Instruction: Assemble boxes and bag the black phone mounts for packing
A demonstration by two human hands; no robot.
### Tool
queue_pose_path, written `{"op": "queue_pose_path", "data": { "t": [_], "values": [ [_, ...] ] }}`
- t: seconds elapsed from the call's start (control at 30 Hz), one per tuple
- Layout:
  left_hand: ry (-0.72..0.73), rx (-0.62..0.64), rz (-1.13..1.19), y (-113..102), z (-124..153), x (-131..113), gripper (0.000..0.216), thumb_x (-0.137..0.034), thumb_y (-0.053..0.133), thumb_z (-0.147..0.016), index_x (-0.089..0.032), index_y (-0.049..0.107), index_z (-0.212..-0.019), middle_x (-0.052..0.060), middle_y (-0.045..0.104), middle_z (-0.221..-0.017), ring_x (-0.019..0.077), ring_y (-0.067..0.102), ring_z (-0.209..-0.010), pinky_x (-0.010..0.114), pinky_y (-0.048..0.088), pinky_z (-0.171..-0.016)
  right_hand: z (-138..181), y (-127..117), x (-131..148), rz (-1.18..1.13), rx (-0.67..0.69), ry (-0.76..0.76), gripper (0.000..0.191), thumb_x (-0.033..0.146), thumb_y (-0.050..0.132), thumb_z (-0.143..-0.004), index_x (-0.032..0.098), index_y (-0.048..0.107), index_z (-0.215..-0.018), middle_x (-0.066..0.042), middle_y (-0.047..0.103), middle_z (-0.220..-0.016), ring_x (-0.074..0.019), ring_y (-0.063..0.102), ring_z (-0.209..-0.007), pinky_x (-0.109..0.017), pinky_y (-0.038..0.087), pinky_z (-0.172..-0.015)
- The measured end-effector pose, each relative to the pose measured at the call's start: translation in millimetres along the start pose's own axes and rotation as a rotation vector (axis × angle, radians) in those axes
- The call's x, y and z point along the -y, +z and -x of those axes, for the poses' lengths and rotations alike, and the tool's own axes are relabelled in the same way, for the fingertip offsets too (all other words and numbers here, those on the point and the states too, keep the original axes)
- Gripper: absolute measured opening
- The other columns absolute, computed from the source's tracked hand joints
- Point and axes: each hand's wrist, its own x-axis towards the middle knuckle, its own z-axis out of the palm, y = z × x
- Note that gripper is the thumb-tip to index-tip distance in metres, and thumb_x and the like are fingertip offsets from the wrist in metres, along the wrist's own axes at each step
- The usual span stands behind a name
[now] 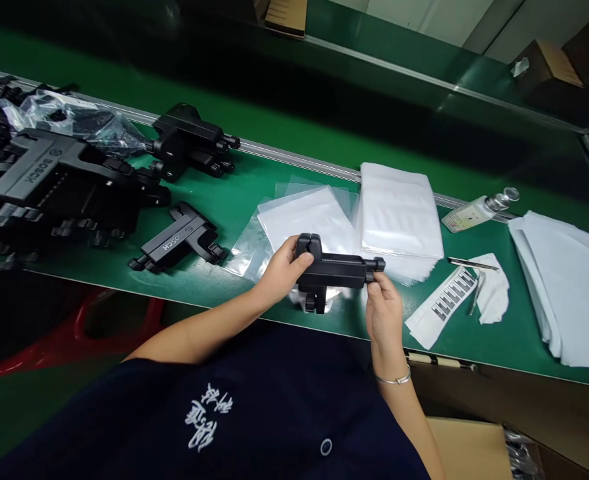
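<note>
Between my two hands, above the front edge of the green bench, is a black plastic tool attachment [338, 271]. My left hand [283, 270] is closed around its wider end, the thumb lying on top. At the narrow end, my right hand [383, 307] pinches the small tip with its fingers. A similar attachment marked BOSCH [177, 239] lies on the bench to the left. Clear plastic bags and white sheets [314, 213] are spread just behind the piece I hold. To their right sits a thick stack of white bags [399, 210].
More black attachments [194, 137] and a large pile of them [39, 173] fill the left side. A bottle [477, 212] lies toward the back right. Nearby are a strip of labels [444, 303], tweezers [472, 263] and a white cloth [494, 293]. White sheets [569, 287] cover the right end.
</note>
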Motion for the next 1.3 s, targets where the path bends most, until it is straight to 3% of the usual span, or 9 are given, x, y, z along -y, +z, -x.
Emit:
{"op": "queue_pose_path", "data": {
  "t": [0.17, 0.33, 0.43, 0.57, 0.7, 0.9, 1.0, 1.17, 1.3],
  "values": [
    [0.029, 0.065, -0.002, 1.5, 0.4, 1.8, 0.064, -0.064, 0.067, -0.074, -0.018, 0.052, -0.115, 0.007, 0.065, -0.102, 0.0231, 0.062, -0.095, 0.033, 0.047, -0.083, -2.0, -1.0, -4.0, 0.066, -0.028, 0.012, 0.034, 0.053, 0.054, -0.087, 0.021, 0.061, -0.084, -0.003, 0.062, -0.083, -0.0183, 0.059, -0.083, -0.033, 0.047, -0.08],
    [0.013, 0.019, 0.026, 3.0, -2.8, 2.6, 0.057, -0.064, 0.063, -0.077, -0.018, 0.055, -0.109, 0.007, 0.064, -0.1, 0.023, 0.061, -0.095, 0.032, 0.048, -0.082, -4.1, -4.3, -4.8, 0.04, 0.007, -0.033, 0.028, 0.048, 0.066, -0.081, 0.021, 0.063, -0.088, -0.003, 0.061, -0.086, -0.0172, 0.057, -0.084, -0.032, 0.046, -0.082],
    [0.019, 0.06, 0.022, 3.8, -3.2, 3.3, 0.061, -0.063, 0.067, -0.074, -0.018, 0.053, -0.113, 0.007, 0.064, -0.102, 0.0233, 0.061, -0.096, 0.033, 0.048, -0.083, -4.7, -5.2, -5.3, -0.005, -0.024, 0.023, 0.03, 0.05, 0.061, -0.084, 0.02, 0.064, -0.081, -0.002, 0.061, -0.081, -0.0162, 0.056, -0.08, -0.032, 0.045, -0.083],
    [-0.012, 0.013, 0.036, 5.1, -3.7, 4.2, 0.057, -0.064, 0.063, -0.078, -0.017, 0.055, -0.108, 0.007, 0.064, -0.099, 0.0229, 0.061, -0.095, 0.032, 0.048, -0.082, -5.5, -5.7, -3.1, -0.009, 0.031, 0.021, 0.032, 0.051, 0.065, -0.08, 0.021, 0.065, -0.091, -0.004, 0.063, -0.092, -0.0188, 0.058, -0.088, -0.034, 0.046, -0.086],
    [0.007, 0.065, 0.038, 6.8, -5.1, 5.7, 0.06, -0.063, 0.067, -0.074, -0.017, 0.054, -0.111, 0.007, 0.064, -0.101, 0.0228, 0.061, -0.095, 0.032, 0.048, -0.081, -6.1, -7.2, -2.3, -0.042, -0.035, 0.031, 0.032, 0.05, 0.067, -0.079, 0.02, 0.061, -0.071, 0.001, 0.058, -0.072, -0.0143, 0.055, -0.072, -0.029, 0.045, -0.075],
    [-0.01, 0.043, 0.04, 8.8, -6.9, 5.8, 0.058, -0.065, 0.063, -0.077, -0.016, 0.055, -0.106, 0.007, 0.064, -0.096, 0.0221, 0.062, -0.091, 0.031, 0.049, -0.076, -6.9, -8.3, -4.2, -0.12, -0.04, 0.011, 0.032, 0.047, 0.076, -0.071, 0.021, 0.065, -0.085, 0.0, 0.064, -0.084, -0.0155, 0.058, -0.08, -0.031, 0.045, -0.081],
    [0.037, 0.087, 0.036, 10.1, -7.0, 3.6, 0.063, -0.064, 0.07, -0.071, -0.017, 0.053, -0.11, 0.008, 0.065, -0.099, 0.0228, 0.062, -0.093, 0.032, 0.049, -0.078, -7.2, -8.7, -3.6, -0.109, -0.086, 0.025, 0.034, 0.052, 0.07, -0.076, 0.019, 0.063, -0.074, 0.001, 0.061, -0.074, -0.0135, 0.055, -0.072, -0.029, 0.045, -0.077],
    [0.006, 0.038, 0.035, 11.3, -6.3, 3.9, 0.057, -0.066, 0.062, -0.077, -0.017, 0.055, -0.104, 0.008, 0.065, -0.097, 0.0226, 0.062, -0.093, 0.031, 0.049, -0.077, -6.3, -10.9, -0.5, -0.127, -0.004, -0.003, 0.027, 0.045, 0.075, -0.074, 0.021, 0.067, -0.085, 0.0, 0.064, -0.085, -0.0142, 0.057, -0.081, -0.029, 0.044, -0.082],
    [0.05, 0.093, 0.008, 12.8, -4.1, 3.6, 0.064, -0.063, 0.07, -0.072, -0.018, 0.052, -0.113, 0.008, 0.065, -0.101, 0.0228, 0.062, -0.094, 0.032, 0.049, -0.08, -6.5, -11.9, -1.4, -0.126, -0.062, 0.02, 0.031, 0.049, 0.069, -0.079, 0.02, 0.063, -0.072, 0.003, 0.06, -0.072, -0.0115, 0.053, -0.07, -0.026, 0.043, -0.075]
  ]
}}
